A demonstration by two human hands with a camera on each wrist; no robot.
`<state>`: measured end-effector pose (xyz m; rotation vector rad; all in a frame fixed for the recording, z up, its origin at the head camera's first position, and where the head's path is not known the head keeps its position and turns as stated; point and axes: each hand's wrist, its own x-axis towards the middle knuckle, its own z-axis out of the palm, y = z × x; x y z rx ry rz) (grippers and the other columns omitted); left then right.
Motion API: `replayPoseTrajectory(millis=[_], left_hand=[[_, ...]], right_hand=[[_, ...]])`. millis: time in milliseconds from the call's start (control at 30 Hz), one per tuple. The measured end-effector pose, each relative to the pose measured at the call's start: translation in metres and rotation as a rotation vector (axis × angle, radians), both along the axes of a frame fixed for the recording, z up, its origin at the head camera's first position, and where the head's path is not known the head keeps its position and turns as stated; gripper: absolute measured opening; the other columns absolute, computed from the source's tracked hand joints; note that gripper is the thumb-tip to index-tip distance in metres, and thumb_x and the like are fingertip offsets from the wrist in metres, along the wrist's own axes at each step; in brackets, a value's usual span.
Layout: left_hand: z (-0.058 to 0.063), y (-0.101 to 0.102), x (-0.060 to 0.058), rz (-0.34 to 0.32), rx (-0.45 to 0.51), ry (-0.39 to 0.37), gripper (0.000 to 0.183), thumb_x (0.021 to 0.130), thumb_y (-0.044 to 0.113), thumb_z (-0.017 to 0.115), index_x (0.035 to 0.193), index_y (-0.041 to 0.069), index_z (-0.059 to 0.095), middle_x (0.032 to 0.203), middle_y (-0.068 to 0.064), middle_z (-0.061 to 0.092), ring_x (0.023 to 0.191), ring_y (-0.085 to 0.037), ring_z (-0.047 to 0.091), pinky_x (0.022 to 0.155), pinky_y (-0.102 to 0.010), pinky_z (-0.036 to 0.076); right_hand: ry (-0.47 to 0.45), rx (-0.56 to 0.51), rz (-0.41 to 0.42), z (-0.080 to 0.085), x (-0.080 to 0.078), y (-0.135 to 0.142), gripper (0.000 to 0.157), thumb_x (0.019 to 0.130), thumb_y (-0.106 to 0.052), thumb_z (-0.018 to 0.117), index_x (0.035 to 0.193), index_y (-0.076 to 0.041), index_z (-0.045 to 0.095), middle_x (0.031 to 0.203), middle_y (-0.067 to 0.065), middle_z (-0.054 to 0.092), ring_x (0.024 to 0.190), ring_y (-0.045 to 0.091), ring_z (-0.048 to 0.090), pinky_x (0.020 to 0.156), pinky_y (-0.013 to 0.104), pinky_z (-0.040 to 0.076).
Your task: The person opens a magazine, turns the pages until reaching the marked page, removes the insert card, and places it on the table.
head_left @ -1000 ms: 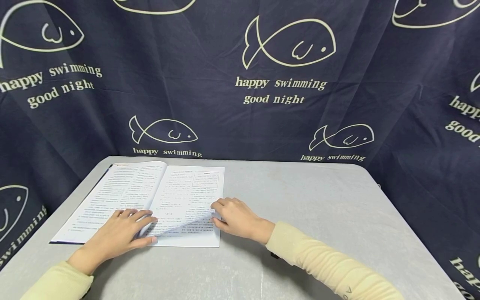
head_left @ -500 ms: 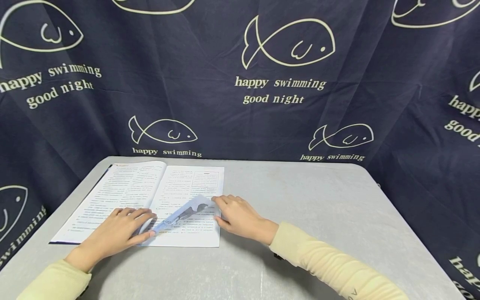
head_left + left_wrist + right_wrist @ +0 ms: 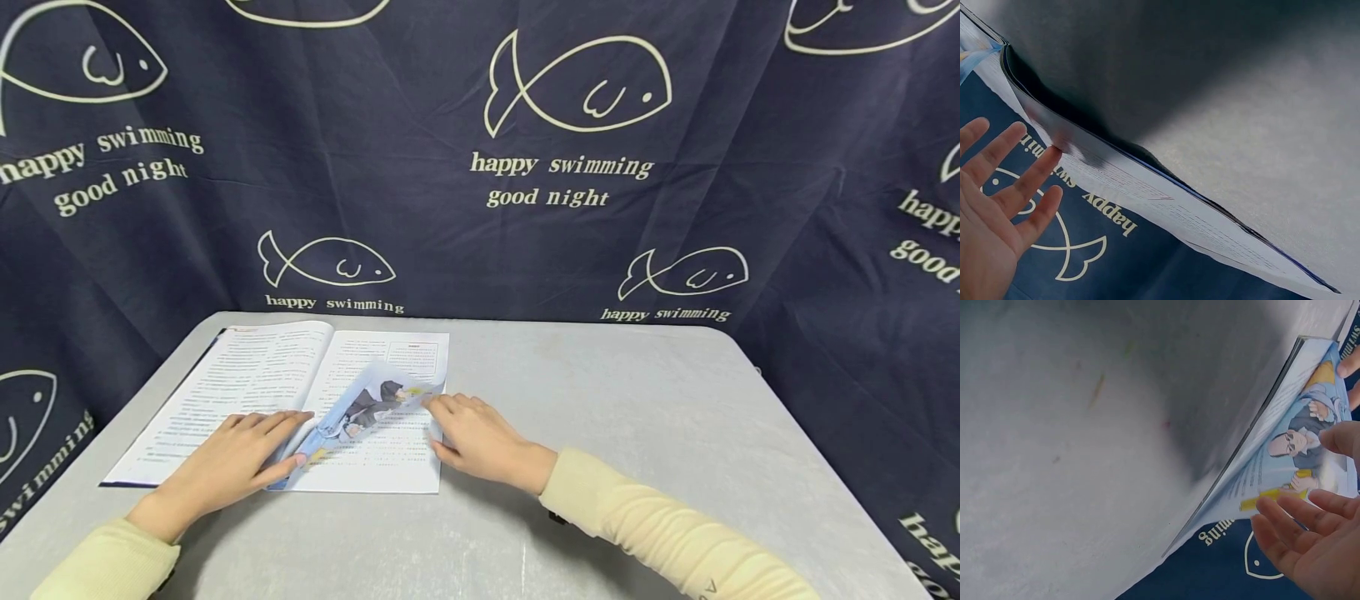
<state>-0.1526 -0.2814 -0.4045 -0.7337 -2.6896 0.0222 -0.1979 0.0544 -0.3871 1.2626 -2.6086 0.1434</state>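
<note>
An open book (image 3: 375, 346) with printed pages lies at the left of the table. Its right-hand side has one leaf (image 3: 362, 408) raised and curling, showing a blue picture of figures in dark clothes. My left hand (image 3: 238, 462) rests across the lower left page by the spine, fingers extended, thumb at the foot of the curling leaf. At the book's right edge, my right hand (image 3: 480, 442) touches the leaf's edge with its fingertips. In the right wrist view, the thumb (image 3: 1342, 437) stands apart from the spread fingers (image 3: 1291, 528), in front of the illustrated leaf.
The grey table (image 3: 600, 400) extends right and in front of the book. A dark blue curtain (image 3: 435, 167) printed with fish and lettering hangs behind and at both sides. Pale yellow sleeves (image 3: 645, 525) cover both forearms.
The leaf has risen and curled further up and left, so much more of its blue illustrated side shows. My left hand has shifted slightly left; my right hand stays at the book's right edge.
</note>
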Motion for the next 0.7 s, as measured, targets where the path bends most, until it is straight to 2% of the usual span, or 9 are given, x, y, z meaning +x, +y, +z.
replayPoseTrajectory(millis=[167, 500, 700], left_hand=[[-0.0007, -0.0005, -0.0008, 0.003, 0.006, 0.015, 0.059, 0.082, 0.045, 0.06, 0.131, 0.014, 0.048, 0.122, -0.001, 0.058, 0.098, -0.027, 0.06, 0.078, -0.048, 0.042], [-0.0028, -0.0014, -0.0004, 0.024, 0.027, 0.043, 0.071, 0.08, 0.041, 0.063, 0.139, 0.011, 0.036, 0.132, -0.007, 0.049, 0.106, -0.027, 0.056, 0.078, -0.047, 0.042], [-0.0037, -0.001, -0.0017, 0.027, 0.024, 0.066, 0.072, 0.078, 0.039, 0.064, 0.138, 0.01, 0.037, 0.14, -0.009, 0.04, 0.113, -0.029, 0.047, 0.079, -0.047, 0.042]], right_hand=[[-0.035, 0.066, 0.005, -0.0031, 0.0034, -0.0019, 0.05, 0.088, -0.033, 0.055, 0.13, -0.007, 0.044, 0.124, 0.006, 0.056, 0.11, 0.02, 0.055, 0.089, 0.035, 0.047], [-0.03, 0.123, 0.038, -0.0084, 0.0076, -0.0041, 0.049, 0.087, -0.037, 0.056, 0.127, -0.01, 0.047, 0.123, 0.004, 0.056, 0.106, 0.019, 0.055, 0.089, 0.039, 0.047], [-0.015, 0.141, 0.065, -0.0098, 0.0102, -0.0045, 0.048, 0.086, -0.037, 0.057, 0.125, -0.01, 0.049, 0.122, 0.003, 0.056, 0.105, 0.018, 0.055, 0.088, 0.034, 0.047]])
